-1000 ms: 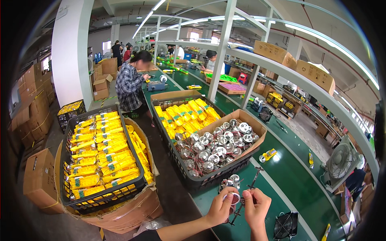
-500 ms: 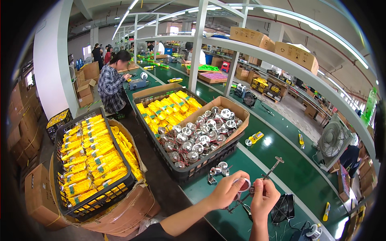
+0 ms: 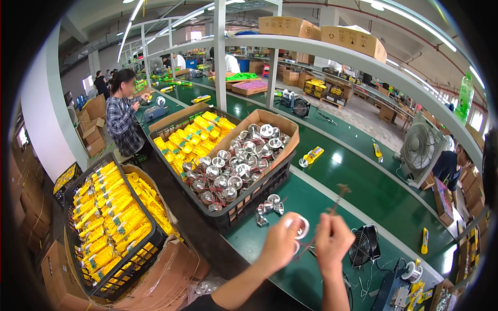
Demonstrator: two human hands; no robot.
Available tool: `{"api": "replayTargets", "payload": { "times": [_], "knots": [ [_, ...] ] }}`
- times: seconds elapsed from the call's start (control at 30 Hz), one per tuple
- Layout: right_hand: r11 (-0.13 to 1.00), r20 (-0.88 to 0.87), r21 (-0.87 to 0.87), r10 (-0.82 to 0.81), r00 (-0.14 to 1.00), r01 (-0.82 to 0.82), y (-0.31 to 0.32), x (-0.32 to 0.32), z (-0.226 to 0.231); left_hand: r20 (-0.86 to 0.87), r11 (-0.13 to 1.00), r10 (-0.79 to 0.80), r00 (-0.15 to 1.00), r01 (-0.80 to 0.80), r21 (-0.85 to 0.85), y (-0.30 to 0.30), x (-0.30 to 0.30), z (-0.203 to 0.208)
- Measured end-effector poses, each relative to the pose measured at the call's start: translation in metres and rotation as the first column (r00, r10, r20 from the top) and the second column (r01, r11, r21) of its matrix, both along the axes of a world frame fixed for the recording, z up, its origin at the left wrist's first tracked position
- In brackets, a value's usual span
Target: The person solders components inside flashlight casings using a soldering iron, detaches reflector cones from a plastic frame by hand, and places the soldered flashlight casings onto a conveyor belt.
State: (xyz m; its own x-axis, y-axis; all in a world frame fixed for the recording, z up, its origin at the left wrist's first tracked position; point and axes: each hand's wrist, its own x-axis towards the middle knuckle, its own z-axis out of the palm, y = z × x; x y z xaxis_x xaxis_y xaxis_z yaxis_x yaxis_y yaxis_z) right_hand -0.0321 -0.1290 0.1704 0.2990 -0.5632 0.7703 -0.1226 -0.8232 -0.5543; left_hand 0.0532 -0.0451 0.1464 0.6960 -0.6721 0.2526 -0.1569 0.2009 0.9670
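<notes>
My left hand (image 3: 278, 245) is closed around a shiny round reflector cup (image 3: 303, 226), its open mouth turned toward my right hand. Another rounded edge shows just below it, too blurred to name. In the fingers of my right hand (image 3: 333, 242), close beside, is a thin brownish rod with a crosspiece (image 3: 343, 191) at its top, smeared by motion. A thin dark line runs between the two hands, and I cannot tell whether it is a wire or the rod's lower end. Several loose reflector cups (image 3: 268, 206) lie on the green bench (image 3: 244, 233) beyond my left hand.
A black crate (image 3: 244, 210) holds yellow torch bodies (image 3: 194, 136) and a carton of reflector cups with red wires (image 3: 241, 168). Another crate of yellow parts (image 3: 110, 217) stands at left. Right of my hands are a small black fan (image 3: 364, 245) and a solder spool (image 3: 412, 272).
The view has swung to the right, so the crates and bench appear farther left. Both hands stay close together, still gripping the cup and the rod; the rod now looks blurred.
</notes>
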Motion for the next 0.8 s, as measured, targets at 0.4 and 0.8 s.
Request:
{"api": "replayTargets", "payload": {
  "times": [0.4,0.8],
  "knots": [
    [0.980,-0.085,0.194,0.054,0.995,-0.037,-0.025,-0.033,-0.008,0.265,0.907,0.421,0.867,-0.393,-0.153,-0.066,0.190,0.066],
    [0.819,0.289,0.538,0.041,0.956,-0.198,-0.032,-0.045,-0.024,0.243,0.817,-0.568,0.787,0.502,0.283,-0.007,0.004,-0.059]
  ]
}}
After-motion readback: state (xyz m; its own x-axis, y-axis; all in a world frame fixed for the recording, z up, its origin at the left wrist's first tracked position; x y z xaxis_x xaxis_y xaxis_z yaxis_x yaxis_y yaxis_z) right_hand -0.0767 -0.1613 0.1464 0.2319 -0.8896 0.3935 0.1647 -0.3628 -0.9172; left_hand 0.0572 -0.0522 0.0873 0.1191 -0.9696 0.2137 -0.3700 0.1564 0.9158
